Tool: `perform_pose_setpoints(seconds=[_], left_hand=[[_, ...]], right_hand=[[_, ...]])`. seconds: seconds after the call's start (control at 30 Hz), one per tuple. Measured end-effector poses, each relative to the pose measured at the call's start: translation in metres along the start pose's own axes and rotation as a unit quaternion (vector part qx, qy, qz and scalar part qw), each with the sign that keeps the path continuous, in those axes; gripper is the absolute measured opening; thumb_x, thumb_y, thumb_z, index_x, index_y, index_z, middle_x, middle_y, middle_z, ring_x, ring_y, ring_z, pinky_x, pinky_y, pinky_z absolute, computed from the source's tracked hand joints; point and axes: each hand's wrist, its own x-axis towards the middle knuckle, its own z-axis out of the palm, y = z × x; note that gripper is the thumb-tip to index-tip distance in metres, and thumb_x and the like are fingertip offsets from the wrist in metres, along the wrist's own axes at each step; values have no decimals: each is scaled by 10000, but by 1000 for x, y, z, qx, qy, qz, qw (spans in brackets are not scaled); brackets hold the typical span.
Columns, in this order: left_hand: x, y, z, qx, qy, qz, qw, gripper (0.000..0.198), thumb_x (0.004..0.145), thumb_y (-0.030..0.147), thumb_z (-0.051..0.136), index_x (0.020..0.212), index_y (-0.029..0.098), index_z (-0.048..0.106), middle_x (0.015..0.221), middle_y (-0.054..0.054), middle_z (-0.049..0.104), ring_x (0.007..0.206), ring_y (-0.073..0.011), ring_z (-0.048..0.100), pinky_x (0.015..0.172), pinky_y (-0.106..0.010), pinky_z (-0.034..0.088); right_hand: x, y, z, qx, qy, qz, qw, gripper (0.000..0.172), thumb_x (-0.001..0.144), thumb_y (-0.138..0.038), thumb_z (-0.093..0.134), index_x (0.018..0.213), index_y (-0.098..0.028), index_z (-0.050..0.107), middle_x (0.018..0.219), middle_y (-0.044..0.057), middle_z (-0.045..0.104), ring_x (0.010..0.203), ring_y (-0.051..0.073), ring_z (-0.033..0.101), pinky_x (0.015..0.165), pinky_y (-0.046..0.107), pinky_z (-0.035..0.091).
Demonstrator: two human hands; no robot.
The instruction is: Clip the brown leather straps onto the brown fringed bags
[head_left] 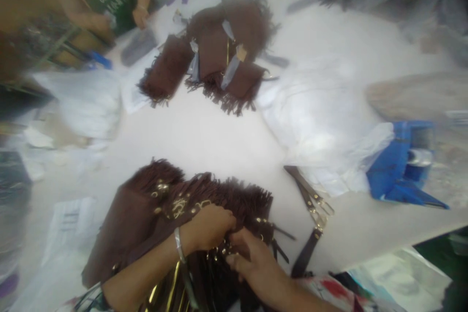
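Dark brown fringed bags (127, 219) with gold-coloured metal fittings lie at the near edge of the table. My left hand (210, 226), with a bracelet at the wrist, is closed over the fringe and fittings; whatever its fingers hold is hidden. Close beside it on the right, my right hand (254, 258) has its thumb and fingers bent around small metal parts, too blurred to tell what is gripped. A brown strap with metal clasps (316, 226) lies to the right of the bags.
More brown fringed pouches (215, 48) lie farther back on the white table (204, 136). White plastic bags (318, 112) and a blue holder (398, 165) are on the right. Another white bag (87, 102) is at the left. Across the table stands a person in a green apron (113, 0).
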Motion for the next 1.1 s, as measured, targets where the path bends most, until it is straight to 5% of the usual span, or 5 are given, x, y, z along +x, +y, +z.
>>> perform_pose_setpoints(seconds=[0.17,0.3,0.5,0.7,1.1], left_hand=[[-8,8,-12,42,-35,6,998,327,907,360,468,771,185,709,751,-111,689,793,-266,647,710,-363,475],[-17,23,-14,70,-46,-66,994,404,885,425,489,698,143,710,706,-140,671,768,-276,623,715,-391,462],[-16,32,-7,103,9,-86,991,319,824,393,567,817,114,723,963,-174,641,972,-312,532,855,-466,418],[-10,34,-4,108,15,-44,993,250,813,339,581,792,131,718,1029,-157,619,1075,-344,464,908,-526,377],[-14,31,-6,61,-33,-46,997,157,834,209,531,887,132,658,906,-127,665,873,-279,619,809,-437,464]], right_hand=[[-25,-2,45,-61,17,-201,978,227,774,-143,479,988,-186,536,1031,75,560,970,184,572,857,316,471],[-31,4,40,-114,-57,-262,957,329,839,-262,537,1156,-176,521,1206,125,535,1101,212,548,910,311,461],[-22,36,-8,-154,-7,-115,981,322,995,-306,255,1066,-193,549,717,8,639,656,144,620,649,243,459],[7,50,0,-272,65,-52,959,263,876,-261,512,1116,-168,563,913,91,698,874,239,663,746,304,447],[-1,35,20,-132,98,-118,979,226,838,-139,493,1016,-202,618,994,41,661,961,193,603,860,318,449]])
